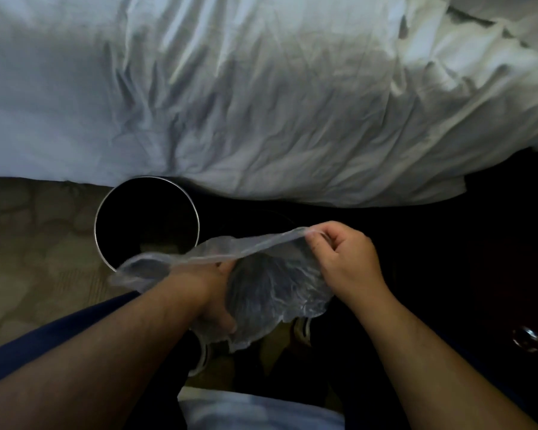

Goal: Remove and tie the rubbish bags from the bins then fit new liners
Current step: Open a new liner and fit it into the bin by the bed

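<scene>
A clear plastic liner [271, 290] hangs between my hands, just right of and in front of a round black bin [146, 218] with a metal rim. The bin stands on the carpet against the bed's edge, and its inside looks dark and bare. My left hand [213, 301] reaches into the liner's mouth, the film draped over its wrist. My right hand [345, 259] pinches the liner's upper edge and pulls it taut toward the right.
A bed with rumpled white sheets [261, 103] fills the upper half. Patterned carpet [28, 259] lies at the left. A dark cabinet with a metal knob [527, 338] stands at the right. My shoes [302, 330] show below the liner.
</scene>
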Available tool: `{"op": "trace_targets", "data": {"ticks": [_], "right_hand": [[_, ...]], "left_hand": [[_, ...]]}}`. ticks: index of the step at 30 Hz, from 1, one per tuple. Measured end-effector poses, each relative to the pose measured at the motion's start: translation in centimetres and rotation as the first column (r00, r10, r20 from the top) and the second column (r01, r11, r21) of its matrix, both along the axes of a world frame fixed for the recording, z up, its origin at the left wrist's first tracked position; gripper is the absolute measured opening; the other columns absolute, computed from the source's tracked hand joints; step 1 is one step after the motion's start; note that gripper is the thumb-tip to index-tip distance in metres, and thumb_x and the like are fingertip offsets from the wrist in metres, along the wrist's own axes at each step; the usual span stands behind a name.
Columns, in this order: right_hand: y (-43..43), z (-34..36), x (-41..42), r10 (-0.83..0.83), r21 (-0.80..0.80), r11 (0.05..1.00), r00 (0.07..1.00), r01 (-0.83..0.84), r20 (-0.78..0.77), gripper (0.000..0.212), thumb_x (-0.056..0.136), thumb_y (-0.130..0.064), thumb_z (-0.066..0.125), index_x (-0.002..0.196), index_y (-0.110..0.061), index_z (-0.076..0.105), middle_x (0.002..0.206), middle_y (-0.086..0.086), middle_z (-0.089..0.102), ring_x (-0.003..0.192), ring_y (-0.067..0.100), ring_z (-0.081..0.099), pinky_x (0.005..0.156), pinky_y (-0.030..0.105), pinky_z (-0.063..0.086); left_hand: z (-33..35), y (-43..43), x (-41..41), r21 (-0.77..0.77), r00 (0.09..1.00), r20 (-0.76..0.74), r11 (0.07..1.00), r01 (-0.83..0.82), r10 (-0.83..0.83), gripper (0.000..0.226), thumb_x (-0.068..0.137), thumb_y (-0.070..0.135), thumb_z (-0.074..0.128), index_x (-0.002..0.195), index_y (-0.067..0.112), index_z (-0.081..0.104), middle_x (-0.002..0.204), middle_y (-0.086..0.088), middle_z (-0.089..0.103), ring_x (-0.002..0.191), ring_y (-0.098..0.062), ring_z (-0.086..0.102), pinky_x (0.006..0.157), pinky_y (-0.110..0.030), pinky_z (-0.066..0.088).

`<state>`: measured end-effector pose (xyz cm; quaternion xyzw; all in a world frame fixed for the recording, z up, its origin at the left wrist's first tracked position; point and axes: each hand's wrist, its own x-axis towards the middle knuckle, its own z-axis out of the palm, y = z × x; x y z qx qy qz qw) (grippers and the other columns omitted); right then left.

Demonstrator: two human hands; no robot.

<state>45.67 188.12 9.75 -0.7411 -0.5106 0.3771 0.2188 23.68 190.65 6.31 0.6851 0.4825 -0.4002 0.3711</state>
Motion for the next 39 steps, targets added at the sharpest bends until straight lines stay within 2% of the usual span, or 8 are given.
{"op": "trace_targets", "data": {"ticks": [4,11,13,16,19,26,32,39], "right_hand": [[0.0,-0.1,0.6,-0.006,-0.058,0.998,0.982,0.017,0.189,0.018,0.096,-0.04,0.062,0.082,-0.029,0.065,0.067,-0.012,0.06,0.065,-0.001,0.057,0.057,0.022,0.038],[-0.3,-1.3,0.2,0.109,-0.309,0.951,0.943,-0.006,0.316,0.085,0.084,-0.039,0.072,0.154,-0.024,0.025,0.142,0.008,0.039,0.129,0.027,0.042,0.108,0.042,0.04],[-0.7,-1.3,-0.5,0.119,-0.046,0.993,0.851,-0.111,0.512,0.065,0.082,-0.028,0.063,0.143,-0.018,0.041,0.132,0.01,0.047,0.119,0.027,0.044,0.099,0.044,0.042],[-0.3,-1.7,-1.7,0.302,0.293,0.824,0.813,-0.485,0.498,0.02,0.076,-0.011,0.055,0.089,-0.016,0.068,0.089,0.004,0.064,0.086,0.024,0.056,0.077,0.035,0.045],[2.1,-2.9,-2.9,0.64,-0.072,0.753,0.701,-0.654,0.316,0.026,0.084,-0.008,0.052,0.095,-0.015,0.074,0.099,0.006,0.071,0.095,0.028,0.065,0.087,0.037,0.053],[5.1,-6.4,-3.2,0.484,-0.295,0.868,0.814,-0.4,0.319,0.07,0.097,-0.034,0.05,0.157,-0.024,0.016,0.128,0.014,0.064,0.109,0.033,0.064,0.089,0.039,0.05],[6.7,-9.3,-3.1,0.51,-0.216,0.853,0.669,-0.476,0.541,0.05,0.094,-0.044,0.055,0.135,-0.015,0.054,0.13,0.012,0.056,0.118,0.032,0.05,0.098,0.042,0.042],[7.8,-13.2,-1.1,0.462,-0.466,0.833,0.839,-0.298,0.287,0.064,0.089,-0.05,0.061,0.14,-0.014,0.046,0.136,0.016,0.057,0.124,0.036,0.055,0.099,0.041,0.049]], "left_hand": [[-0.2,-0.1,-0.2,-0.062,1.0,0.019,0.998,0.024,-0.023,0.136,0.058,0.07,0.077,0.153,0.039,-0.015,0.165,0.003,-0.003,0.148,-0.031,0.019,0.115,-0.049,0.032],[-1.0,0.3,0.1,0.275,0.925,0.378,0.958,-0.081,-0.03,0.046,0.091,0.046,0.055,0.137,0.037,0.05,0.14,0.008,0.053,0.126,-0.014,0.051,0.102,-0.032,0.043],[-1.7,0.5,0.0,0.358,0.884,0.467,0.907,-0.222,0.032,0.039,0.092,0.033,0.056,0.131,0.034,0.057,0.136,0.008,0.056,0.124,-0.012,0.051,0.102,-0.028,0.04],[-2.4,1.0,0.4,0.438,0.826,0.551,0.801,-0.408,0.119,0.039,0.091,0.023,0.058,0.131,0.028,0.058,0.136,0.004,0.056,0.124,-0.015,0.052,0.102,-0.027,0.039],[-3.4,1.8,0.8,0.468,0.828,0.543,0.769,-0.436,0.138,0.046,0.092,0.023,0.057,0.138,0.027,0.051,0.141,0.002,0.05,0.128,-0.017,0.048,0.104,-0.032,0.041],[-5.6,4.0,1.3,0.65,0.866,0.495,0.633,-0.42,0.066,0.05,0.08,0.024,0.069,0.128,0.023,0.053,0.137,-0.005,0.042,0.124,-0.027,0.046,0.097,-0.043,0.049],[-8.7,6.1,1.4,0.649,0.936,0.349,0.71,-0.275,0.043,0.075,0.075,0.044,0.072,0.14,0.024,0.04,0.139,-0.004,0.044,0.124,-0.028,0.044,0.095,-0.046,0.046],[-13.4,5.7,0.6,0.382,0.856,0.417,0.795,-0.47,0.306,0.078,0.077,0.038,0.07,0.145,0.028,0.033,0.139,-0.004,0.051,0.124,-0.026,0.053,0.104,-0.041,0.046]]}}
